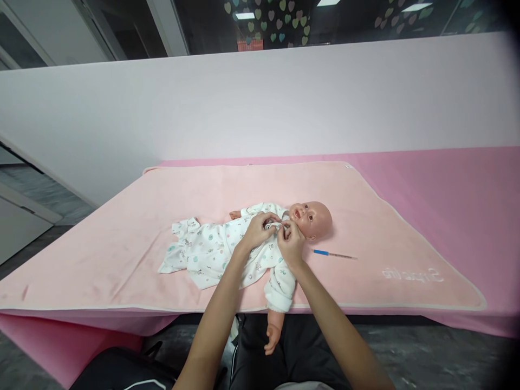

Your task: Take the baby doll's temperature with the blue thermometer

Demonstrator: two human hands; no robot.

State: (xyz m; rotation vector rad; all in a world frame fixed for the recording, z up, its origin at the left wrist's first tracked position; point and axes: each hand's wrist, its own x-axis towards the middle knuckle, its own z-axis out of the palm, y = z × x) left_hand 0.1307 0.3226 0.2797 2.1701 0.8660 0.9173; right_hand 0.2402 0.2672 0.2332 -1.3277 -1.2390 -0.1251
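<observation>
Lay on its back on a pink blanket [162,206], head to the right: a doll [312,219] in a white printed suit [211,252]. Was spread over a pink-covered counter [455,189], that blanket, with pale writing stitched near its right corner [412,274], seen upside down and too faint to read with any certainty. Hung over the near edge of the counter, one sleeved arm of the doll [278,303], bare hand pointing down.

Met at the collar of the suit, just below the doll's chin: left hand [258,230] and right hand [290,244]. Had its grip pressed together on a small fold of the collar cloth, the left hand, fingers curled over the chest. Pinched the same bit of cloth from the near side, the right hand, fingertips touching those of the left. Could not tell whether a snap or a tie sat between the fingers; too small and covered.

Lay on the blanket just right of the doll's head, apart from both hands: a thin stick with a blue end [335,254], the blue end nearest the doll.

Stood behind the counter: a plain white wall [260,103], with dark glass above it bearing heart-shaped stickers [276,21]
</observation>
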